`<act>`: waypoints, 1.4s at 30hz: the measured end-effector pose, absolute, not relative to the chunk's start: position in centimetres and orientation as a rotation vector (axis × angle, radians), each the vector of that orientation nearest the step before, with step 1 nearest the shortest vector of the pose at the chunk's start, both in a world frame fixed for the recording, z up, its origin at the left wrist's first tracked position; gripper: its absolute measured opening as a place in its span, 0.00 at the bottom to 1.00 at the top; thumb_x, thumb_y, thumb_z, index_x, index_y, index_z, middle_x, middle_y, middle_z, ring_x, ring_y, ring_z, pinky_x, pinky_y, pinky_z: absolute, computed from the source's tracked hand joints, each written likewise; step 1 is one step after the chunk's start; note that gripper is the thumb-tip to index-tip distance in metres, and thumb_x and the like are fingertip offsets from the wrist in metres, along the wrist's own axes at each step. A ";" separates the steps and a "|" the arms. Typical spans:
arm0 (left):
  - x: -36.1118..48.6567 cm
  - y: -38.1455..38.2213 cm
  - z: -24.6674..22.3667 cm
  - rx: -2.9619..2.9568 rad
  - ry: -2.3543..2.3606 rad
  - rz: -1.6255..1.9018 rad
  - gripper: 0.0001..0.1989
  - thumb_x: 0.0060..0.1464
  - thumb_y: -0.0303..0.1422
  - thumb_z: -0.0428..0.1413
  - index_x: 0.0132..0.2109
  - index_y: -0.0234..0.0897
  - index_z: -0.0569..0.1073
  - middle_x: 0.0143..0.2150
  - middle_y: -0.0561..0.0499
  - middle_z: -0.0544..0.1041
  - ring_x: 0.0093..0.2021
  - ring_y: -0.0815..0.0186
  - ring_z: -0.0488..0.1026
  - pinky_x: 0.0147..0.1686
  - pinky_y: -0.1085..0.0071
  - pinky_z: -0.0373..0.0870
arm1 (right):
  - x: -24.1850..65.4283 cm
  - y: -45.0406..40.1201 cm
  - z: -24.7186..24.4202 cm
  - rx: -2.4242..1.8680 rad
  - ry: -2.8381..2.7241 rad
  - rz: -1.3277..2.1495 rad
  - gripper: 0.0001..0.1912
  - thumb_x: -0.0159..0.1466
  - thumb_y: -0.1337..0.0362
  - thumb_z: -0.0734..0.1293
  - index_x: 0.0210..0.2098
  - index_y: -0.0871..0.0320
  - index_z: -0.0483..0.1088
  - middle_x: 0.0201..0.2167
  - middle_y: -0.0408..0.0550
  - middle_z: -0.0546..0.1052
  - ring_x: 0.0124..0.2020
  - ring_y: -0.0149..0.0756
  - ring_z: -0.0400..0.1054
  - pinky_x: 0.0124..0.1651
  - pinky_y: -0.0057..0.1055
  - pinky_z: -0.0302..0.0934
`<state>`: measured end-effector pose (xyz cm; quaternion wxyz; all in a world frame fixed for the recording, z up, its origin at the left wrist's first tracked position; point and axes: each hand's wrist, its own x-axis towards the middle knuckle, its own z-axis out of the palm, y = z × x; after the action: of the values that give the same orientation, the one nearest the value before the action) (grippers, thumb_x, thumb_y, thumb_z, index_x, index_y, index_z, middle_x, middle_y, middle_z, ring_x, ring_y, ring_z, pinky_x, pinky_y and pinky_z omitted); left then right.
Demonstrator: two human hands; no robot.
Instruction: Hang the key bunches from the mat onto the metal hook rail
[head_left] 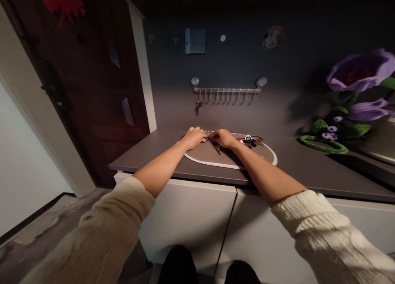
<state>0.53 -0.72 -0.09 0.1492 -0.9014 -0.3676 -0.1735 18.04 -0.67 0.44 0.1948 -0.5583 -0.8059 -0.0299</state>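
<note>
Both my hands rest over an oval mat [212,159] with a white rim, on a grey counter. A small bunch of keys [209,135] lies between them, and some keys hang or lie just below my right fingers. My left hand [195,138] is palm down at the mat's left end, its fingertips beside that bunch. With bent fingers pressed together, my right hand [223,138] is at the bunch's right side; its fingertips pinch something too small to make out. More keys with a brown tag [258,141] lie on the mat, right of my right wrist.
A clear hook rail [228,90] is on the dark wall above, with one key set [200,105] on its left end. Purple flowers [361,72] and a green ring [324,145] stand at the right. A dark red door [101,70] is at the left.
</note>
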 end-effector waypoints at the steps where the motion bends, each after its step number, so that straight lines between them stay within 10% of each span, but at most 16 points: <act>1: 0.5 -0.8 -0.1 -2.582 -1.060 -0.503 0.10 0.56 0.35 0.46 0.36 0.41 0.72 0.38 0.50 0.73 0.43 0.63 0.62 0.41 0.67 0.53 | 18.0 -0.7 0.5 -1.565 -2.263 -0.088 0.10 0.52 0.70 0.65 0.33 0.58 0.75 0.34 0.46 0.77 0.36 0.34 0.69 0.39 0.23 0.56; 42: 0.8 -0.5 0.0 -2.441 -1.266 -1.039 0.14 0.57 0.36 0.43 0.37 0.36 0.71 0.36 0.48 0.74 0.39 0.65 0.65 0.39 0.69 0.60 | 16.7 -1.1 1.1 -1.084 -1.676 0.663 0.16 0.49 0.55 0.66 0.28 0.63 0.70 0.23 0.46 0.72 0.23 0.26 0.61 0.29 0.24 0.56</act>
<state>0.81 -0.55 -0.05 0.1008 -0.8262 -0.4284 -0.3517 16.69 -1.08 1.05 0.4962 -0.4475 -0.6919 0.2735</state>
